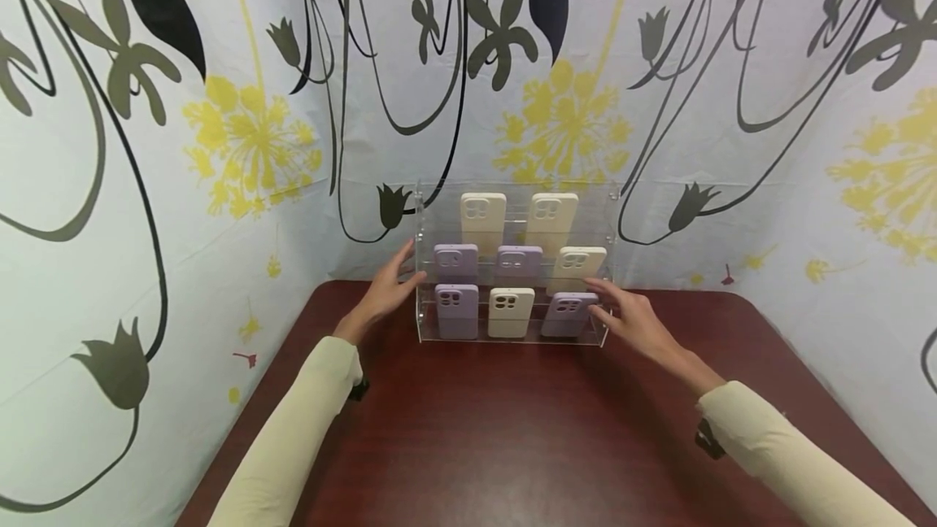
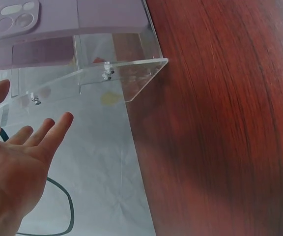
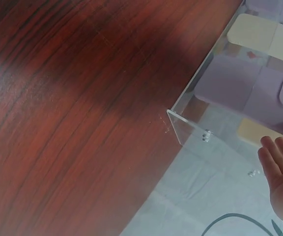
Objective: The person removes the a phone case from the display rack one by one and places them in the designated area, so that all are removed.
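A clear acrylic display stand [image 1: 512, 341] with three tiers holds several phone cases. Its top tier bears two cream cases, and the middle one carries two purple cases and a cream case [image 1: 578, 261]. Along the bottom stand a left purple case [image 1: 457, 315], a cream case [image 1: 512, 311] and a right purple case [image 1: 565, 315], which leans slightly. My left hand [image 1: 384, 291] is at the stand's left side panel [image 2: 141, 78], fingers extended and holding nothing. On the other side, my right hand [image 1: 637, 324] has its thumb by the right purple case's edge; I cannot tell whether they touch.
The stand is on a dark red wooden table [image 1: 505, 421], near its back edge. A white cloth [image 1: 410, 104] printed with flowers and stems hangs behind the table and along both sides.
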{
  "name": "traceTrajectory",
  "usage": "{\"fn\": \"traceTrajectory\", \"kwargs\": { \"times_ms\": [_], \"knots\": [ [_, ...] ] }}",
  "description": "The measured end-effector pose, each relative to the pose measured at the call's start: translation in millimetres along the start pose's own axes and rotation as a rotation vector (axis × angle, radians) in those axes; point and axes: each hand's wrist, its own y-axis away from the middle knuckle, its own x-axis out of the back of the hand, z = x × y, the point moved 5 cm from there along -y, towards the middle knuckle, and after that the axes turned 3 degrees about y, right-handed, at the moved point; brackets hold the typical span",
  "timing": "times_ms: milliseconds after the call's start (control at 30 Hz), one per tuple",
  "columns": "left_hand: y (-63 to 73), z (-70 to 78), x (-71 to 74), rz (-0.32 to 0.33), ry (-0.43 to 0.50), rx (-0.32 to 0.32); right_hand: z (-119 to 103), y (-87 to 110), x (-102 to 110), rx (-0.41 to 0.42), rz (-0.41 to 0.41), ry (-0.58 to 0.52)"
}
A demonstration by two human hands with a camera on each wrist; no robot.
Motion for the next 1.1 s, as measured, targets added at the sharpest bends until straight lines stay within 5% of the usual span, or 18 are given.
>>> {"fn": "traceTrajectory", "kwargs": {
  "times_ms": [733, 1100],
  "knots": [
    [-5.2, -2.3, -9.6, 0.043, 0.165, 0.059, 1, -0.9, 0, -0.081, 0.078, -0.071],
    [-6.5, -4.2, -8.8, 0.021, 0.231, 0.109, -6, -11.3, 13, -0.054, 0.104, -0.084]
  ]
}}
